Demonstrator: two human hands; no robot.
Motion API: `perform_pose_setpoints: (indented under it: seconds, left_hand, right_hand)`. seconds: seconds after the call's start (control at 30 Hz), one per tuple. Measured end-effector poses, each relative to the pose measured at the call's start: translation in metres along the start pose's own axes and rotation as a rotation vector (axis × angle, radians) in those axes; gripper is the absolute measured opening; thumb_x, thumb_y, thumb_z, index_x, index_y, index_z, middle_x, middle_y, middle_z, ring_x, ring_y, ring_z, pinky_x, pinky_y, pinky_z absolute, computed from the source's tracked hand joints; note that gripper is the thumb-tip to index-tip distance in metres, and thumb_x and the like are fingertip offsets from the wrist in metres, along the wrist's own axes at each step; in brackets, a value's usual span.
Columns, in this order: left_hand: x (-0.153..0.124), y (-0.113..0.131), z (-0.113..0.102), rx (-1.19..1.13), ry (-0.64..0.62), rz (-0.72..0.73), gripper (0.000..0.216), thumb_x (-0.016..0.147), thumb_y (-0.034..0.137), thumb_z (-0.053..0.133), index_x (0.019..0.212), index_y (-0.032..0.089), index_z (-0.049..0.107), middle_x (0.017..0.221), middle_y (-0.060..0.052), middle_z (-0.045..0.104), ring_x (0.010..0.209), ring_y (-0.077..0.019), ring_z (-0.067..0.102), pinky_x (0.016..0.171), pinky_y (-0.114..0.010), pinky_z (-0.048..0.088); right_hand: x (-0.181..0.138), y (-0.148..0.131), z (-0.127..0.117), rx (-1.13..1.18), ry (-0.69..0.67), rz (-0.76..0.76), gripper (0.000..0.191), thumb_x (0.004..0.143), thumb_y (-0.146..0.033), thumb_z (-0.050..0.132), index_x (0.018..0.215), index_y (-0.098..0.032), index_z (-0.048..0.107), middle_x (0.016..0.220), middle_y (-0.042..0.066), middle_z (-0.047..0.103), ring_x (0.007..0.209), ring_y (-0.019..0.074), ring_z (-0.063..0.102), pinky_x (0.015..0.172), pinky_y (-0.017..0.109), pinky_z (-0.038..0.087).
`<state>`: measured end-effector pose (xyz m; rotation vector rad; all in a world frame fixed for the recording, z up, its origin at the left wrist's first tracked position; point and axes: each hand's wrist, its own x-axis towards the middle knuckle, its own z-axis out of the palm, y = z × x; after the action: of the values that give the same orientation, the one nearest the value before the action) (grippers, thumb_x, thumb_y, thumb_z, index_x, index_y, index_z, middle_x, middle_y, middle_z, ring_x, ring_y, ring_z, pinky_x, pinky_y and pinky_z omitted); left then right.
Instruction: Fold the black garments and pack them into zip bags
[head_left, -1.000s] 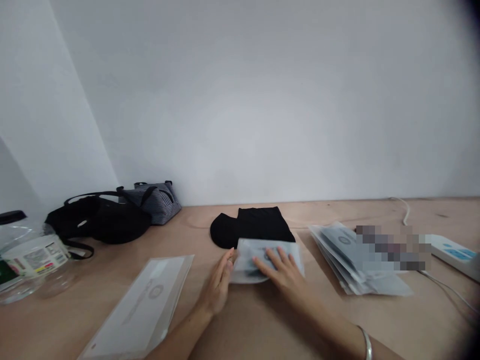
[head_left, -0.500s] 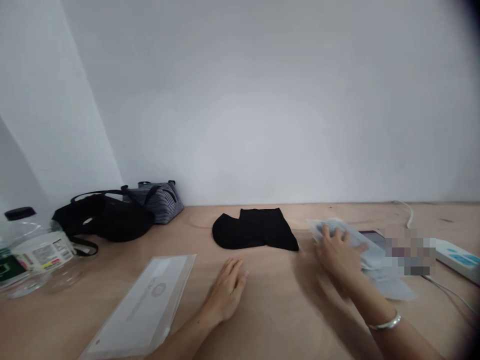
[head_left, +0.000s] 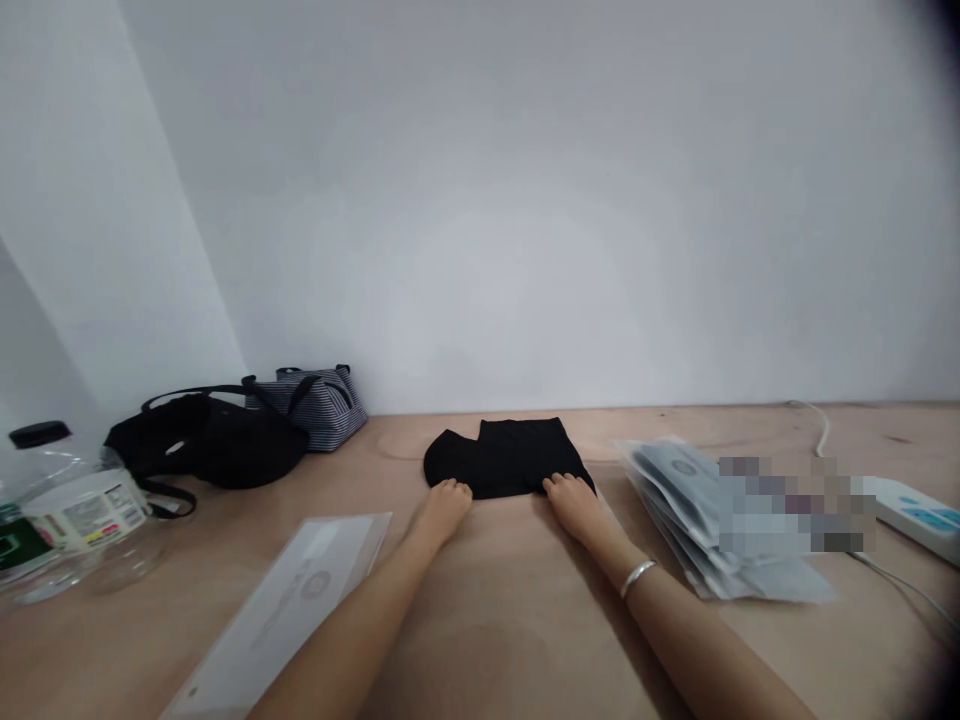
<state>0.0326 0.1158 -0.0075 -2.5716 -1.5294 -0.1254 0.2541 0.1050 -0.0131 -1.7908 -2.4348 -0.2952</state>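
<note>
Head view: folded black cloth (head_left: 504, 458) lies flat on the bench (head_left: 510, 620). Left hand (head_left: 444, 512) and right hand (head_left: 574, 503) rest unclenched, fingertips on its near edge. Looks soft, light, limp; best taken along that edge.

A plain white wall (head_left: 525, 200) rises straight from the back edge of the plywood table (head_left: 675, 425). A second white wall (head_left: 90, 200) meets it in a corner beyond the table's left end. Soft, even light brightens the wall above the table's middle and dims toward the upper right.
</note>
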Motion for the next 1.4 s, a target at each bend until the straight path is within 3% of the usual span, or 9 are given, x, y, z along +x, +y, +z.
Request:
perform_pose_setpoints:
  seconds: [0.17,0.33,0.53,0.7,0.8,0.9,1.1,1.27,1.4]
  left_hand:
    - [-0.016,-0.002,-0.011,0.067,-0.089,0.010,0.021,0.087,0.023,0.049,0.106,0.014,0.053,0.106,-0.008,0.056,0.090,-0.0196,0.057,0.075,-0.038,0.048]
    - [-0.077,0.007,-0.037,0.078,-0.198,0.107,0.028,0.074,-0.003,0.048,0.089,0.015,0.062,0.084,-0.008,0.062,0.072,-0.0226,0.061,0.061,-0.033,0.047]
    - [-0.121,0.017,-0.064,-0.234,-0.152,0.224,0.012,0.079,0.032,0.056,0.085,0.024,0.062,0.078,0.000,0.060,0.074,-0.0199,0.056,0.066,-0.030,0.041]
    - [-0.092,0.028,-0.038,-0.282,0.059,0.051,0.035,0.089,0.043,0.034,0.110,0.023,0.054,0.104,-0.006,0.057,0.098,-0.0241,0.050,0.083,-0.038,0.036]
    - [-0.084,0.032,-0.015,-0.282,-0.050,-0.021,0.056,0.086,0.056,0.029,0.133,0.026,0.031,0.135,-0.011,0.036,0.125,-0.0321,0.026,0.096,-0.052,0.021]
    - [-0.093,0.035,-0.003,-0.300,-0.163,-0.042,0.066,0.082,0.063,0.026,0.136,0.027,0.020,0.144,-0.012,0.016,0.130,-0.0346,0.007,0.097,-0.060,0.011]
    - [-0.116,0.045,-0.007,-0.350,-0.162,-0.013,0.064,0.083,0.060,0.031,0.137,0.030,0.013,0.144,-0.009,0.009,0.130,-0.0339,0.003,0.098,-0.061,0.009]
    - [-0.134,0.031,-0.028,-0.403,-0.121,0.127,0.069,0.081,0.055,0.042,0.137,0.032,0.010,0.145,-0.005,0.013,0.130,-0.0320,0.009,0.100,-0.059,0.013]
    - [-0.158,0.007,-0.046,-0.420,-0.089,0.266,0.054,0.075,0.047,0.056,0.125,0.033,0.041,0.131,-0.002,0.044,0.121,-0.0284,0.036,0.101,-0.048,0.027]
  right_hand:
    - [-0.013,0.005,-0.006,-0.020,0.005,-0.058,0.030,0.080,-0.003,0.033,0.097,-0.012,0.056,0.093,0.013,0.059,0.088,0.0222,0.053,0.071,0.031,0.036]
    - [-0.072,0.003,-0.020,0.003,-0.046,-0.249,0.023,0.070,-0.012,0.047,0.088,-0.018,0.060,0.087,0.007,0.060,0.082,0.0204,0.054,0.072,0.032,0.034]
    - [-0.108,0.003,-0.048,0.298,-0.090,-0.384,0.019,0.074,-0.033,0.051,0.084,-0.023,0.064,0.082,0.003,0.059,0.077,0.0187,0.053,0.074,0.035,0.035]
    - [-0.080,-0.007,-0.033,0.375,-0.036,-0.252,0.047,0.083,-0.048,0.039,0.120,-0.021,0.050,0.127,0.011,0.044,0.117,0.0261,0.038,0.095,0.042,0.028]
    - [-0.073,-0.013,-0.015,0.352,-0.133,-0.257,0.067,0.080,-0.061,0.035,0.135,-0.025,0.026,0.142,0.011,0.021,0.129,0.0319,0.013,0.099,0.056,0.012]
    - [-0.080,-0.015,-0.007,0.358,-0.201,-0.266,0.066,0.080,-0.063,0.028,0.137,-0.030,0.016,0.144,0.010,0.012,0.130,0.0341,0.006,0.095,0.063,0.006]
    - [-0.106,-0.014,-0.012,0.423,-0.220,-0.320,0.066,0.081,-0.060,0.033,0.137,-0.034,0.008,0.145,0.009,0.007,0.130,0.0342,0.002,0.094,0.065,0.003]
    - [-0.121,-0.001,-0.040,0.534,-0.185,-0.337,0.065,0.075,-0.059,0.044,0.130,-0.025,0.035,0.139,0.011,0.025,0.128,0.0314,0.016,0.099,0.053,0.017]
    - [-0.139,0.010,-0.061,0.554,-0.194,-0.323,0.048,0.059,-0.052,0.065,0.092,-0.018,0.057,0.106,0.010,0.048,0.099,0.0264,0.045,0.081,0.038,0.039]
